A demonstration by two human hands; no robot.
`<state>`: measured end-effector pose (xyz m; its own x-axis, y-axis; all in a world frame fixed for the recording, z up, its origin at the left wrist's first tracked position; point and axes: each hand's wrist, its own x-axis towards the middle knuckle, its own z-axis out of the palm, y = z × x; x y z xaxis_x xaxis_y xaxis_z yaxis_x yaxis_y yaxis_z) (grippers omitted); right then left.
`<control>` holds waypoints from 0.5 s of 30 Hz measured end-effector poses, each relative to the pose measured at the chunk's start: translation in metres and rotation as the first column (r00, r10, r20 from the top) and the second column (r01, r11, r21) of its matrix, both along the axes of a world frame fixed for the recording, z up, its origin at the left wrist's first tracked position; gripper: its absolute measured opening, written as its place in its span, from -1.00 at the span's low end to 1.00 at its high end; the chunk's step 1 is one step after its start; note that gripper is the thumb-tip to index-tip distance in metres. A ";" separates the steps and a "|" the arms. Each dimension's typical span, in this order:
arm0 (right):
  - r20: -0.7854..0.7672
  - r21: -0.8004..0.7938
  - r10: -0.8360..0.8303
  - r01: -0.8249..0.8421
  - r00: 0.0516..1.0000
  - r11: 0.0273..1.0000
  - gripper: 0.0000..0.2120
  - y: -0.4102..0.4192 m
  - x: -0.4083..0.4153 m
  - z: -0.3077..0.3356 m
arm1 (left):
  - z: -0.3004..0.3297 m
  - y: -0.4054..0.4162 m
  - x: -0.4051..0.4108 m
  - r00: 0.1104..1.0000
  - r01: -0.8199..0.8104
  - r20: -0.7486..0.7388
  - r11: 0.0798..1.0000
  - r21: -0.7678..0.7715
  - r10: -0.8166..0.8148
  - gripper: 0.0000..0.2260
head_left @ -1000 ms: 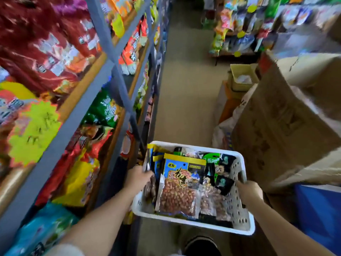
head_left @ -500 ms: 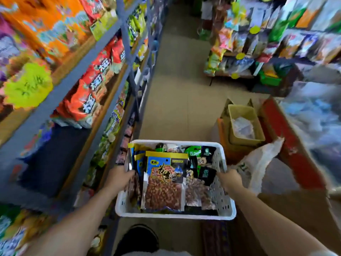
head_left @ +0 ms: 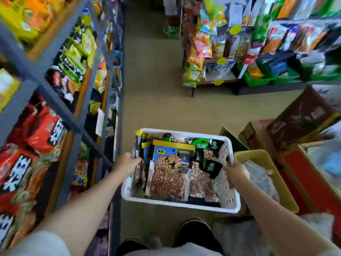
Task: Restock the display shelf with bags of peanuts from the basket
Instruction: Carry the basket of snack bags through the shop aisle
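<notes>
White basket [head_left: 228, 198] between both hands

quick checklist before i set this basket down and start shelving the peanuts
1. Both hands on the basket: ok. Left hand grips the left rim, right hand the right rim of the white basket.
2. Peanut bags on board: ok. A blue and yellow peanut bag lies on top, more beside it.
3. Floor ahead free: ok. The aisle floor is bare.
4. Room on the right: not ok. A yellow bin and cardboard boxes crowd that side.
5. Gap on the shelf for peanuts: cannot tell, too blurred.
</notes>
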<state>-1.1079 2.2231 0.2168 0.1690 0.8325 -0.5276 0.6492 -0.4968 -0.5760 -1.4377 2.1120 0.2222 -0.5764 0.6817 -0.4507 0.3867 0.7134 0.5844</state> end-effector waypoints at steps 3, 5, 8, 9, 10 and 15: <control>0.009 0.027 -0.038 0.037 0.999 0.999 -0.73 0.094 -0.021 -0.008 | -0.002 0.108 -0.025 0.995 0.090 -0.032 0.996 -0.017 -0.090 -0.74; 0.021 0.026 -0.054 0.053 0.998 0.998 -0.74 0.161 -0.033 -0.020 | -0.010 0.183 -0.037 0.989 0.139 -0.053 0.990 -0.022 -0.140 -0.72; 0.020 -0.002 -0.088 0.088 0.996 0.996 -0.77 0.261 -0.048 -0.027 | -0.016 0.290 -0.051 0.976 0.195 -0.084 0.979 -0.057 -0.200 -0.73; 0.028 -0.014 -0.092 0.093 0.995 0.996 -0.77 0.292 -0.051 -0.024 | -0.014 0.322 -0.053 0.971 0.216 -0.085 0.973 -0.081 -0.223 -0.73; 0.042 -0.026 -0.098 0.099 0.994 0.995 -0.76 0.322 -0.053 -0.019 | -0.010 0.353 -0.055 0.965 0.240 -0.080 0.966 -0.100 -0.248 -0.72; 0.068 -0.017 -0.203 0.204 0.977 0.979 -0.75 0.465 -0.055 0.003 | 0.006 0.523 -0.065 0.950 0.310 -0.018 0.948 -0.074 -0.312 -0.76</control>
<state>-1.1633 2.6878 0.2201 0.3685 0.7644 -0.5290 0.5688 -0.6355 -0.5221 -1.5031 2.6348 0.2280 -0.3543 0.7972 -0.4889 0.6122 0.5929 0.5231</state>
